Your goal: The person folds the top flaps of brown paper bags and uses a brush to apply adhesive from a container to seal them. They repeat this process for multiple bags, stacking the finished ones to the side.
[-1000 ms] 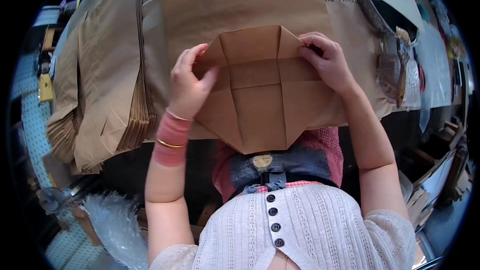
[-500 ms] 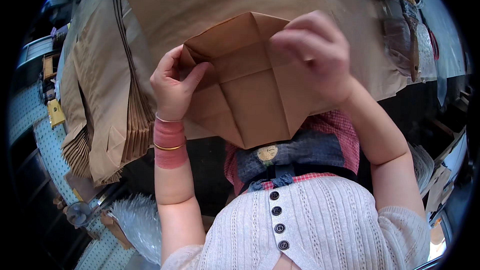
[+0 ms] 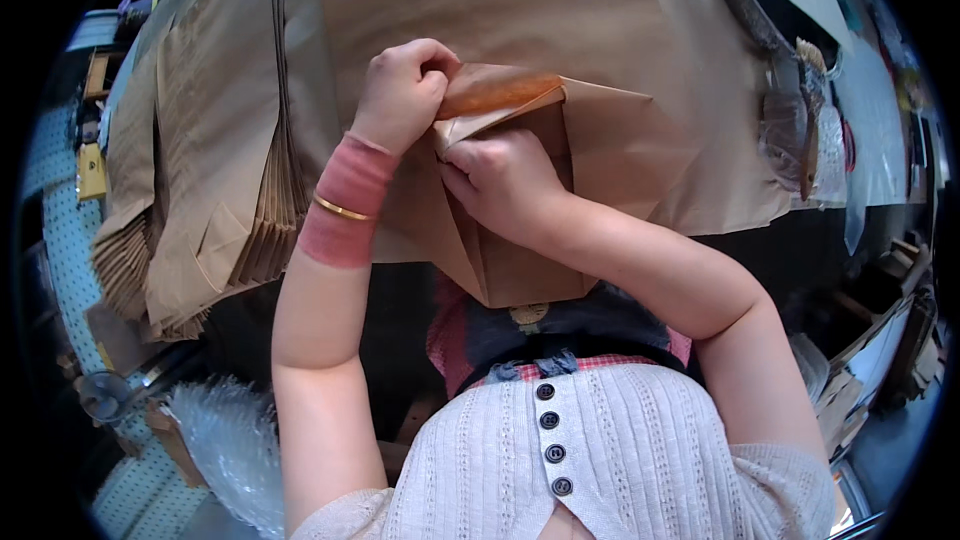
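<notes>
A brown paper bag [image 3: 615, 145] lies before me, its near end opened out into folded panels. At its upper left edge, my left hand [image 3: 402, 95] is closed, the fingers curled over a flap of the paper. Just below, my right hand [image 3: 508, 183] reaches across the opened panels, its fingers pressed together at the same left corner. That corner is partly hidden between the two hands. The far flap is lifted and bent over toward me, with light coming through it.
Stacked, pleated brown paper bags [image 3: 215, 140] lie at the left. A wooden-handled brush [image 3: 808, 145] rests beside clear plastic packets [image 3: 779, 135] at the right. Brown paper [image 3: 480, 0] covers the table behind the bag. Crumpled clear plastic [image 3: 232, 445] sits at the lower left.
My right hand has come down and left, from above the bag's right side to its left corner. My left hand has moved up and right. The far flap is now folded toward me.
</notes>
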`<state>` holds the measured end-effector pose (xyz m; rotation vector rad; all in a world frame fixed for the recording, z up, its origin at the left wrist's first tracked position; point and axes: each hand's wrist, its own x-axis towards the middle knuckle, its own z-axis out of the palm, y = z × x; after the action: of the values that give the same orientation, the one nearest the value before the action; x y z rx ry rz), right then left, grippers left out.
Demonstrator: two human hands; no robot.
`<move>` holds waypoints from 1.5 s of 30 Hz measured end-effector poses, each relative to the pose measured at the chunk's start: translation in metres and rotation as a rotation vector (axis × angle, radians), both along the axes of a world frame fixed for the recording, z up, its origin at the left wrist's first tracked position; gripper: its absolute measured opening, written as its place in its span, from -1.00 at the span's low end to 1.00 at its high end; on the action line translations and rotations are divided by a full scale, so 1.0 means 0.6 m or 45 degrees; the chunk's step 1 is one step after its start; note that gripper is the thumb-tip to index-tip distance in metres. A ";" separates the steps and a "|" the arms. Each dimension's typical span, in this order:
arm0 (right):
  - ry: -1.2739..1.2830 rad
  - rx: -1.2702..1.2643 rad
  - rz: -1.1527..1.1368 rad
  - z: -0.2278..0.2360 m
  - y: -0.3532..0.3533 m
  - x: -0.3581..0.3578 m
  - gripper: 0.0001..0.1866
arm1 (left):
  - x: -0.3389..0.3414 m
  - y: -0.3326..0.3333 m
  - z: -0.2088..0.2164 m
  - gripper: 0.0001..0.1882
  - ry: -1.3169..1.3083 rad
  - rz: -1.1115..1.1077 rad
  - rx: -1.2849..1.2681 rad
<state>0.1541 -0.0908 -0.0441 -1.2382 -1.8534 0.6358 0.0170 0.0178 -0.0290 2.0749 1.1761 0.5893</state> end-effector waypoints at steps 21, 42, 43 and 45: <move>-0.836 0.463 0.042 0.032 -0.026 0.012 -0.93 | -0.015 -0.015 0.055 -0.88 -0.111 -0.154 -0.418; -1.326 -0.157 0.636 0.078 -0.053 0.045 -0.51 | 0.076 0.002 -0.010 -0.73 0.916 0.109 1.294; -1.439 -0.283 0.493 0.095 -0.054 0.069 -0.47 | 0.076 -0.026 0.003 -0.79 0.890 -0.191 1.243; -1.660 -0.291 0.225 0.102 -0.068 0.105 -0.48 | 0.071 -0.088 0.040 -0.90 0.820 -0.777 1.124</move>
<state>0.2173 -0.1314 0.0172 -1.8775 -3.0084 0.0433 0.0598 -0.0348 -0.0052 3.3591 0.5008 0.1154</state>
